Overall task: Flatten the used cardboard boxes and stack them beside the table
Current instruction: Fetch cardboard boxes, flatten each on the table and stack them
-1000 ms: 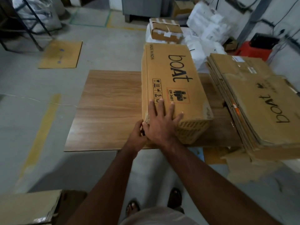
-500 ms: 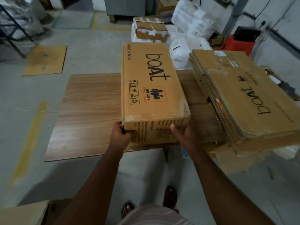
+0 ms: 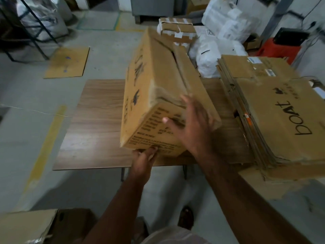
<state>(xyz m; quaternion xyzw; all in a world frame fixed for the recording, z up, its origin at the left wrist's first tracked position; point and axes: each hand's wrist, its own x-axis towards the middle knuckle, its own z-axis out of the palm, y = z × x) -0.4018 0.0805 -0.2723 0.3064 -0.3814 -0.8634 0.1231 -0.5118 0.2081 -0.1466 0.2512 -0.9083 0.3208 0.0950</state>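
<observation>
A long brown cardboard box (image 3: 158, 81) stands tilted on the wooden table (image 3: 98, 120), its printed face turned to the left and its flap seam facing up. My left hand (image 3: 144, 161) grips the box's near bottom edge with curled fingers. My right hand (image 3: 190, 127) lies against the box's near end with fingers spread and straight. A stack of flattened boxes (image 3: 274, 110) leans on the table's right side.
Another brown box (image 3: 24, 226) sits at the bottom left. A flat cardboard sheet (image 3: 66, 62) lies on the floor behind the table. A taped box (image 3: 177, 30), white bags (image 3: 211, 55) and a red object (image 3: 279, 50) crowd the back right. A metal rack (image 3: 26, 27) stands far left.
The box has been rolled onto its side, so its printed top now faces left. My right hand let go of the near corner and opened flat against the end.
</observation>
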